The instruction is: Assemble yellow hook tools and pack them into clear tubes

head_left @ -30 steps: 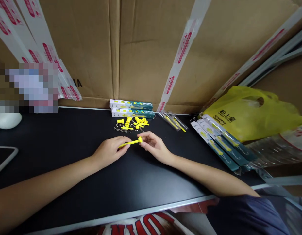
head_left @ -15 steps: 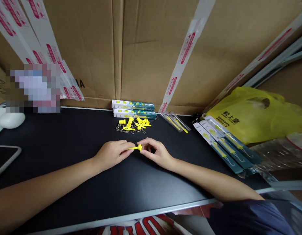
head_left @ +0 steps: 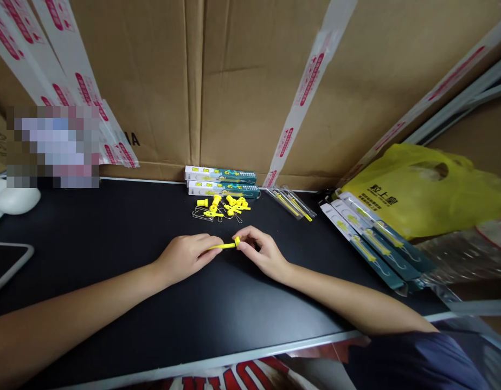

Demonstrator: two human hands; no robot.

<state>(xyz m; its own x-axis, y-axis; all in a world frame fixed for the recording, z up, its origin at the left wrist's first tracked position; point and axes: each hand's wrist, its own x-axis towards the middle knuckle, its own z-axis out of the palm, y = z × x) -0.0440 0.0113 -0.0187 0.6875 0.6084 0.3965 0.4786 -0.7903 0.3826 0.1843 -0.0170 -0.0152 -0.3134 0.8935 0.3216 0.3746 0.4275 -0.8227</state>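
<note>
Your left hand [head_left: 189, 254] pinches the yellow stick [head_left: 224, 246] low over the black table [head_left: 112, 227]; your right hand [head_left: 258, 252] grips its knobbed end, apparently with thumb and forefinger. Loose yellow parts [head_left: 224, 207] lie behind.

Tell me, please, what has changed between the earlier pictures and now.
The left hand has slid up the yellow stick, so less of it shows, and the right hand has closed its fingertips on the capped end. Both hands drew slightly nearer the person. The pile of yellow parts, the boxes and the packets stayed put.
</note>
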